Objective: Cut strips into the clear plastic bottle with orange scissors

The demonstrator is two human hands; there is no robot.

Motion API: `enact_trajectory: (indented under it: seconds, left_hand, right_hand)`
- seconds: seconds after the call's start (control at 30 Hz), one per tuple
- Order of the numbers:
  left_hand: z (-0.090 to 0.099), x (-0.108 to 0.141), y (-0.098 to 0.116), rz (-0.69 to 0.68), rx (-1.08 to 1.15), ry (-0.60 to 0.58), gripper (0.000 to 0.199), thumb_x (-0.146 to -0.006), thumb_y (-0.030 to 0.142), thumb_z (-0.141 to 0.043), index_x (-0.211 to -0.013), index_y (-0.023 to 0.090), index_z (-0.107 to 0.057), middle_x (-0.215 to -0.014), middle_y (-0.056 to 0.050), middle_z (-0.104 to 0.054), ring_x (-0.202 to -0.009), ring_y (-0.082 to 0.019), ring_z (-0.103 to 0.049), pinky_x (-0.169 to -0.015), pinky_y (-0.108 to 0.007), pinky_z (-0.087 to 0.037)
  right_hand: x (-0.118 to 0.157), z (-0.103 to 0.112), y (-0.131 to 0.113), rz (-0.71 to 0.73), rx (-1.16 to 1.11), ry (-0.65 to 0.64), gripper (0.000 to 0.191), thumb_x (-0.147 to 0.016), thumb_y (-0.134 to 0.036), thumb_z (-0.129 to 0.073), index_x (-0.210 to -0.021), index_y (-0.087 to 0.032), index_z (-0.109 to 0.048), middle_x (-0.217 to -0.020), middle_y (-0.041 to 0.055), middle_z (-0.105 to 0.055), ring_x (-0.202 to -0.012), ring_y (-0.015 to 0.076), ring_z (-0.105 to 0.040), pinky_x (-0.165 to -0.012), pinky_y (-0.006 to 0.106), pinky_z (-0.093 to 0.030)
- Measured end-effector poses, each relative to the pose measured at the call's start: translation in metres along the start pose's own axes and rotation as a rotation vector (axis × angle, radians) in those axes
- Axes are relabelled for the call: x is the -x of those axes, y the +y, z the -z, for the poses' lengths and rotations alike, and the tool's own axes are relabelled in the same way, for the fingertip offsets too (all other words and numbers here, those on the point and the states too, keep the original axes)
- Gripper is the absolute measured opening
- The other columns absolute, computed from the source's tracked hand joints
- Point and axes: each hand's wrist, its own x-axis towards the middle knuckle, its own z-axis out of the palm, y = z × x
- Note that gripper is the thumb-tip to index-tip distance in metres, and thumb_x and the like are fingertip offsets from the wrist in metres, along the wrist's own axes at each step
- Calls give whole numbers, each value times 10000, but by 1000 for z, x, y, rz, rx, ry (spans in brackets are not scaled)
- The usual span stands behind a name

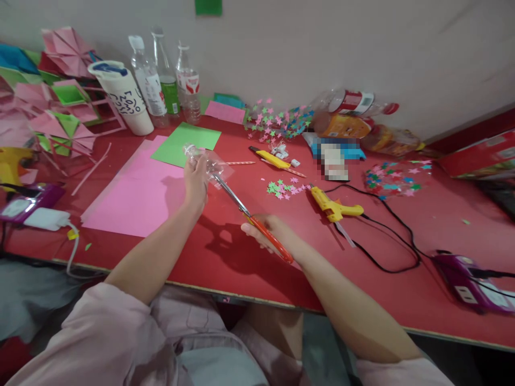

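My left hand is closed round a cut piece of clear plastic bottle, its neck pointing up and to the left. In my right hand is a pair of scissors with red and yellow handles, the fingers wrapped round them. The scissors' metal blades reach up to the left and meet the plastic at its cut edge. Whether the blades are parted there is too small to tell. Beneath and behind my left hand lie pink paper sheets and a green sheet.
A yellow glue gun with a black cord lies right of my right hand, near small paper stars and a yellow utility knife. Bottles and a white tumbler stand at the back. Purple power strips sit at both sides.
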Motion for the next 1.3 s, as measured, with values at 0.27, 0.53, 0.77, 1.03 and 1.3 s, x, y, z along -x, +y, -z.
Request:
enact_trajectory:
  seconds: [0.27, 0.53, 0.77, 1.03, 1.3]
  left_hand:
    - [-1, 1, -1, -35, -2, 12, 172, -872, 203, -640, -761, 220, -509, -641, 62, -526, -536, -86, -556, -661, -259, -547]
    - [2, -4, -5, -76, -9, 36, 226, -827, 304, -736, -786, 232, -527, -644, 59, -551, -549, -83, -555, -591, -223, -505]
    - [4, -4, -5, -89, -13, 16, 190, -849, 284, -714, -793, 236, -539, -667, 50, -576, -589, -86, -565, -615, -216, -519]
    - [2, -6, -5, -40, 60, 34, 193, -847, 262, -724, -814, 232, -536, -663, 65, -537, -577, -79, -546, -631, -223, -502]
    - [-1, -6, 0, -34, 95, 39, 139, -891, 186, -650, -821, 227, -538, -647, 59, -537, -572, -74, -527, -624, -196, -504]
  right_hand:
    - [-1, -2, 2, 13, -8, 18, 636, -733, -842, -620, -671, -235, -442, -508, -63, -425, -451, 107, -437, -468, 250, -339]
    - [-9, -4, 12, 45, 39, 32, 575, -800, -777, -590, -661, -235, -456, -502, -66, -376, -442, 108, -395, -459, 266, -326]
    - [-12, -8, 14, 27, 39, 55, 582, -810, -760, -606, -616, -240, -431, -484, -62, -349, -426, 98, -351, -436, 261, -291]
    - [-12, -8, 14, -17, 32, 54, 554, -805, -731, -636, -636, -245, -430, -442, -62, -339, -396, 111, -355, -417, 278, -289]
    - [-8, -11, 3, -70, -91, 14, 505, -806, -666, -659, -642, -245, -432, -415, -79, -358, -332, 94, -347, -358, 262, -306]
